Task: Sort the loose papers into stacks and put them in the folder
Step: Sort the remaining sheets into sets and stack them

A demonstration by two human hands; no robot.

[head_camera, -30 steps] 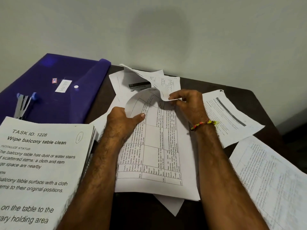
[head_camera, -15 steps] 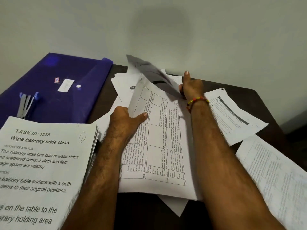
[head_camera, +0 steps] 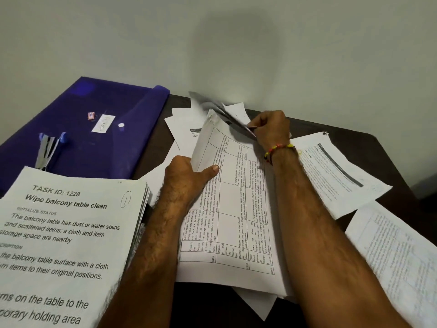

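between our hands the white printed table sheet point(head_camera: 234, 209) bows, thin and limp. our left hand point(head_camera: 186, 176) pinches its left edge under the thumb; our right hand point(head_camera: 272, 129) curls round a lifted grey page point(head_camera: 220, 110). we should grip edges lightly; the purple plastic folder point(head_camera: 94, 124) lies beyond the left hand.

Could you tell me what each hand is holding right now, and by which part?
The left hand grips the table-printed sheet by its left edge, thumb on top. The right hand pinches a lifted sheet at its near corner.
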